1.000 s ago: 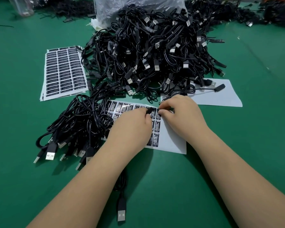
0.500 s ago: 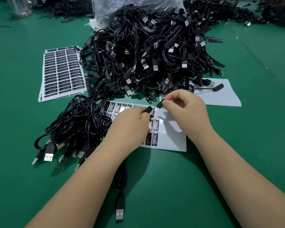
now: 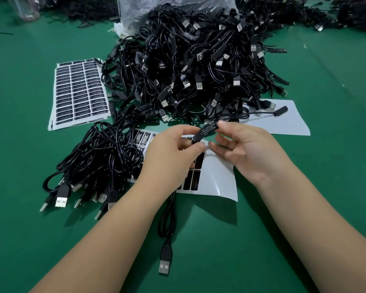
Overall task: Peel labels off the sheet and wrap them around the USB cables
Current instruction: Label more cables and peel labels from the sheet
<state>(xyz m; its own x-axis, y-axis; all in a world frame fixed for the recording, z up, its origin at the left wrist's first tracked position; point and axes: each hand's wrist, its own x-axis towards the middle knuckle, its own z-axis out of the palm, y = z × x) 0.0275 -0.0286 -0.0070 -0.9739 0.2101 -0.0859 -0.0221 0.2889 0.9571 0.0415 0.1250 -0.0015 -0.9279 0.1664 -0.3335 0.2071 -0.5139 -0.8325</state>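
A black label (image 3: pixel 207 130) with white print is held in the air above the partly used label sheet (image 3: pixel 216 178). My right hand (image 3: pixel 247 151) pinches its upper end between thumb and forefinger. My left hand (image 3: pixel 169 159) grips the small black end of a USB cable (image 3: pixel 167 218) at the label's lower end. That cable hangs down under my left wrist and ends in a USB plug (image 3: pixel 164 263) near me. A few black labels remain on the sheet beneath my hands.
A big heap of black USB cables (image 3: pixel 194 64) fills the middle back. A smaller bundle of cables (image 3: pixel 97 161) lies at the left. A full stack of label sheets (image 3: pixel 80 93) lies at the far left, and an empty white backing sheet (image 3: pixel 283 119) at the right.
My right hand peeled a label from the sheet and lifted it. Both hands rose off the sheet, and the label now meets the cable end held by my left hand.
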